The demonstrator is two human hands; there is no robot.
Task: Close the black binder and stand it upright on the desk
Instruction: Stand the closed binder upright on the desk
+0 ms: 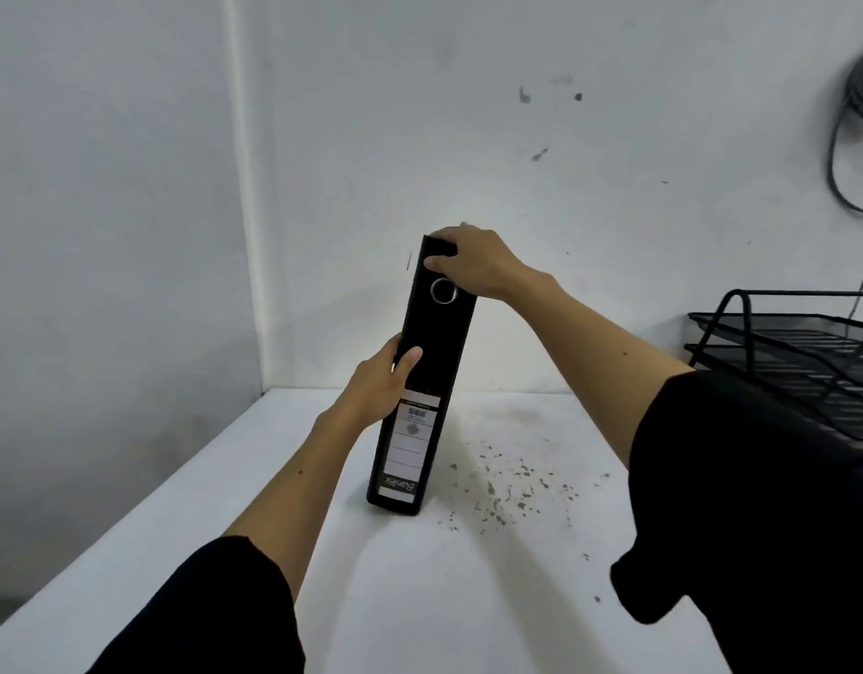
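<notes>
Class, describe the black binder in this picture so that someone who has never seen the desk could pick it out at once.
Start at the white desk in the wall corner. Near its middle stands the black binder, leaning slightly, left hand at its side, right hand on top. Unlike the black wire tray at the right, it is solid, with a metal finger ring and white spine label.

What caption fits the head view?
Both hands, left hand and right hand, steady the closed black binder upright on the desk.

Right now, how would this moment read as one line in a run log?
binder: closed, on end, spine facing camera, leaning slightly | left hand: gripping mid-spine edge | right hand: holding top | desk: binder's bottom touching | release: not yet
</notes>
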